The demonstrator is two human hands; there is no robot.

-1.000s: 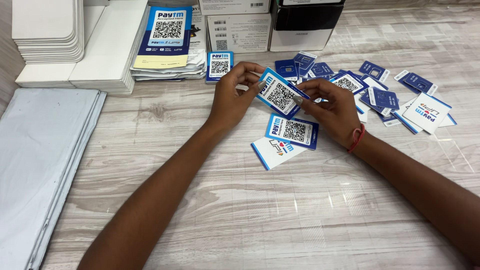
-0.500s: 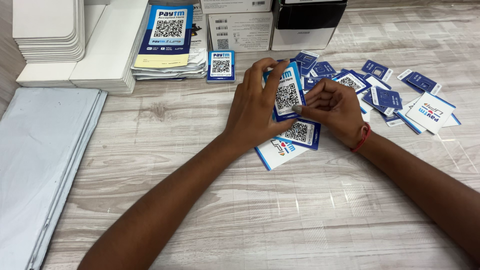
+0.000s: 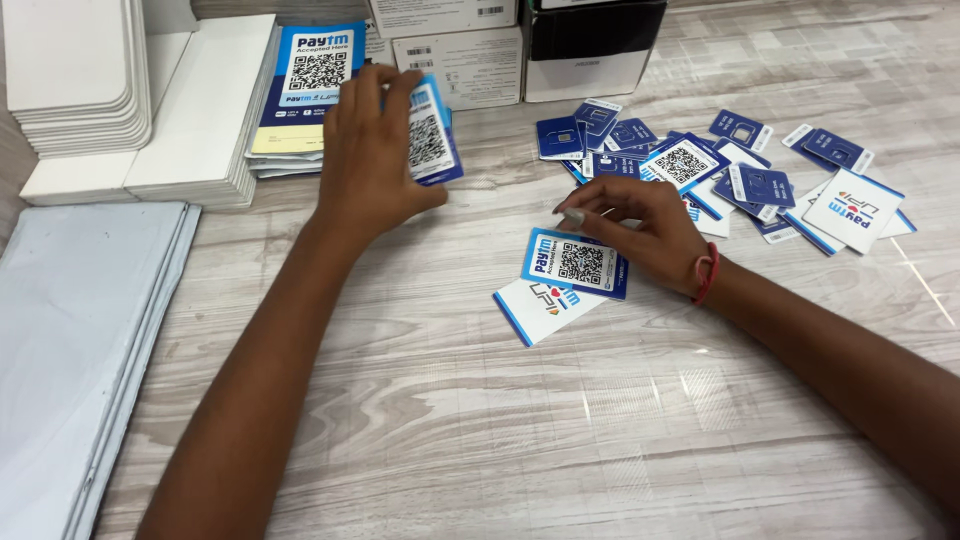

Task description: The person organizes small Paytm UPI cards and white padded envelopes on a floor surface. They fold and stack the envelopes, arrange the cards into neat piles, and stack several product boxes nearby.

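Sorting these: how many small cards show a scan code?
3: one card in the left hand, one by the right hand, one on the pile; more may be hidden.

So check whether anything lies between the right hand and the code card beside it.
Nothing visible does. The right hand rests at the right edge of the code card, its fingers curled just above the card. The left hand holds another card.

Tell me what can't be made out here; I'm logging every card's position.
Head view only:
- Card in the left hand: partly behind its fingers.
- Cards beneath the right hand: covered by it.
- Boxes: tops cut off by the upper edge.
- Blue card pile: overlaps hide the lower ones.
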